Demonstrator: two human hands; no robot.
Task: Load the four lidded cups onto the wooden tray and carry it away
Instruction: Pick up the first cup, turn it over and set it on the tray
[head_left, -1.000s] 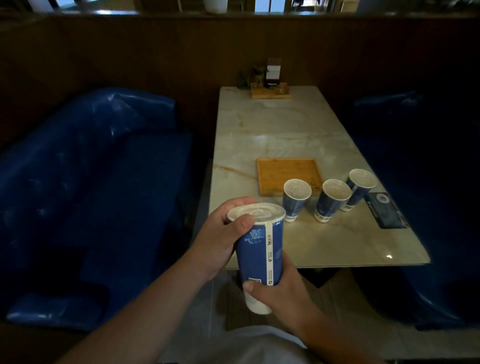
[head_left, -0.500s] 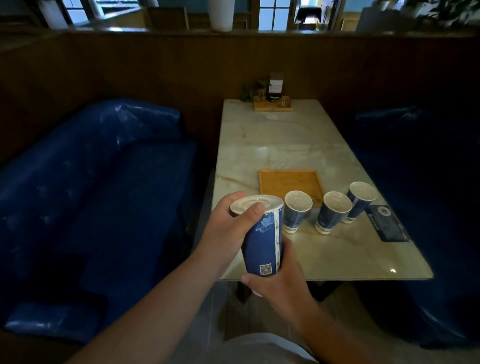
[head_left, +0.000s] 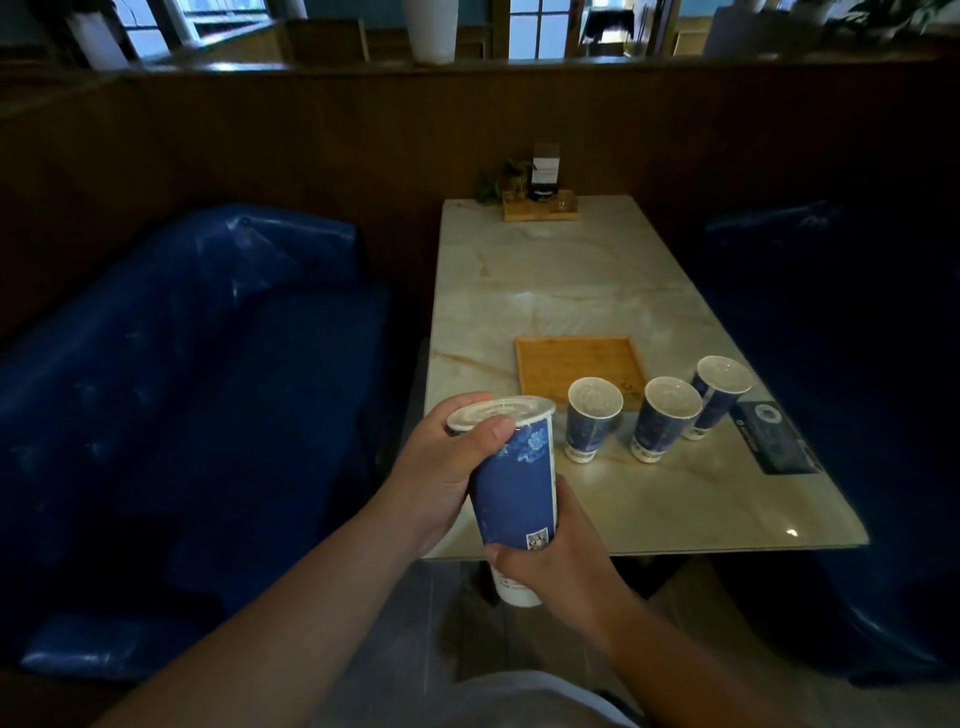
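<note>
Head view: your left hand (head_left: 441, 467) grips the lidded cup (head_left: 511, 483) near its rim while your right hand (head_left: 556, 551) wraps its base, steadying it upright. Beyond both hands, three cups (head_left: 595, 415) stand beside the wooden tray (head_left: 576, 364) on the worktop (head_left: 561, 286).

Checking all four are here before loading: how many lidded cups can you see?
4. One held cup gripped by left hand and right hand; three stand on the table beside the wooden tray.
</note>
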